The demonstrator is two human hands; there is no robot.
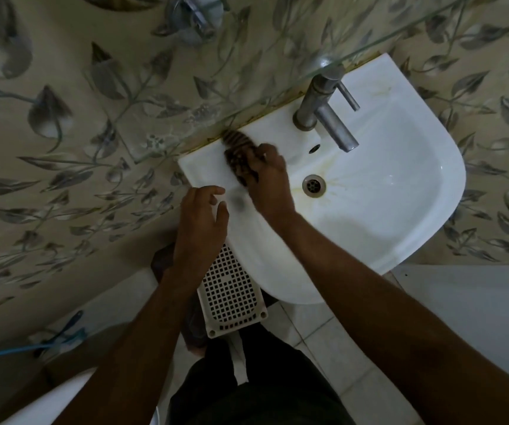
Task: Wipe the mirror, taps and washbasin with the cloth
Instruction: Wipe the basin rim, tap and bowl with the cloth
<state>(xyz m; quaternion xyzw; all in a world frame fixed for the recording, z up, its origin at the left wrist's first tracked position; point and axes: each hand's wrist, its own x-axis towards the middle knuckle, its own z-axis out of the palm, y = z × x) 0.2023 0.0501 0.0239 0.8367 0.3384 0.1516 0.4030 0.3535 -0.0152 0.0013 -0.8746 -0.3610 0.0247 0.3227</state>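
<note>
Cloth (239,156): dark, patterned, blurred, bunched on the basin (400,191) rim's back-left corner, top edge touching the wall joint. Right hand (270,176) on it, fingers (262,156) curled round the cloth, pressing it onto the rim. Left hand (201,222) rests on the basin's left edge just beside the right hand; fingers relaxed, slightly spread, grasping nothing.

Tap (326,108): metal, single lever, at the back rim, right of the cloth and apart from it; spout angled over the bowl. Drain (314,185) in the bowl, just right of the right hand. Yellowish stains round the drain and below the tap. Small overflow hole (314,147) between tap and drain.

Glass shelf (369,44) edge runs diagonally above the tap. Wall tiles (78,133) with grey leaf pattern. White perforated basket (231,296) under the basin's front-left edge, by the left forearm. Blue hose (16,348) lower left. Floor tiled, pale.
</note>
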